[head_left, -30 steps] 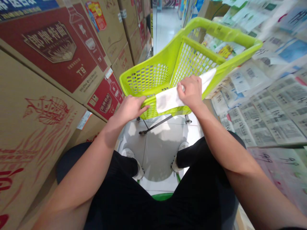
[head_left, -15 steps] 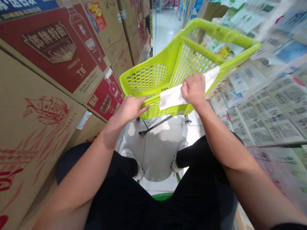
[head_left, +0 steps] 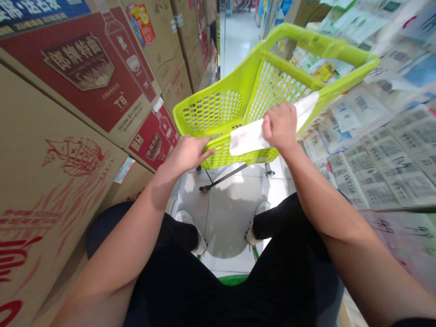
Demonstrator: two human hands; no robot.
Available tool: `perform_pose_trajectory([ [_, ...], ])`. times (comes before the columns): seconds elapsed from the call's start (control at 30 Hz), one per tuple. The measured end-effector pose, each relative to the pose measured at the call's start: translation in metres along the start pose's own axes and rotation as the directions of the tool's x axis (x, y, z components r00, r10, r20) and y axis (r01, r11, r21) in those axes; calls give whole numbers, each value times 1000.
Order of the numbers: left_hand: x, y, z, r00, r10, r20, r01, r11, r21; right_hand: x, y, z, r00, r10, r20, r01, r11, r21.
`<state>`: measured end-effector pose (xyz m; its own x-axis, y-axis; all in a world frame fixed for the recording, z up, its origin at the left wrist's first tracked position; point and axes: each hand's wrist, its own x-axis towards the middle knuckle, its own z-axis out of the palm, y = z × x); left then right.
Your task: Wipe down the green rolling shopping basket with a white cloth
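Observation:
A lime-green shopping cart (head_left: pixel 211 109) stands in front of me, turned at an angle, its basket of plastic mesh. My left hand (head_left: pixel 192 152) is closed over the near rim at the cart's left corner, thumb outside and fingers over the edge. A white cloth (head_left: pixel 247 138) lies draped along the upper side rim. My right hand (head_left: pixel 281 127) presses on it in a fist, the cloth gripped against the rim. The fingertips of the right hand are hidden under the knuckles.
Stacked cardboard cartons (head_left: pixel 81 77) wall the left side. Packaged goods with handwritten prices (head_left: pixel 374 159) fill the right side. Under me shows the edge of a green stool (head_left: pixel 233 279), my shoes (head_left: pixel 195 234) on the tiled floor (head_left: pixel 225 218). The aisle runs on behind the cart.
The whole view has shifted slightly, so cart and cartons appear a little further right. Both hands keep their places on the cart and cloth.

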<state>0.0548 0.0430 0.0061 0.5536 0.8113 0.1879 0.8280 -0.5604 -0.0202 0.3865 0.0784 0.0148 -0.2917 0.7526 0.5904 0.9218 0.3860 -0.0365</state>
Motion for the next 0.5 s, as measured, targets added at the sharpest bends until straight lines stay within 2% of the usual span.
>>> perform_pose_trajectory([
  [0.03, 1, 0, 2, 1000, -3, -3, 3, 1000, 8, 1, 6, -1, 999, 31, -38, -32, 999, -7],
  [0.1, 3, 1, 5, 1000, -10, -19, 10, 1000, 18, -2, -2, 0, 996, 37, -78, -37, 999, 8],
  [0.17, 4, 5, 6, 999, -11, -44, 11, 1000, 13, -10, -29, 4, 998, -35, -59, 38, 998, 52],
  [0.23, 4, 8, 4, 998, 3, -60, -4, 1000, -15, -17, -55, 8, 986, -165, -5, 164, 980, 108],
  [0.3, 3, 9, 2, 998, 12, -57, -14, 999, -44, -17, -62, 9, 971, -235, 32, 230, 965, 130],
  [0.37, 2, 9, 0, 999, -2, -38, 1, 999, -44, -12, -44, 6, 982, -189, 30, 185, 978, 100],
  [0.5, 2, 10, -1, 999, -28, -23, 28, 1000, 7, -2, -1, -3, 999, -6, -45, 6, 1000, -3],
])
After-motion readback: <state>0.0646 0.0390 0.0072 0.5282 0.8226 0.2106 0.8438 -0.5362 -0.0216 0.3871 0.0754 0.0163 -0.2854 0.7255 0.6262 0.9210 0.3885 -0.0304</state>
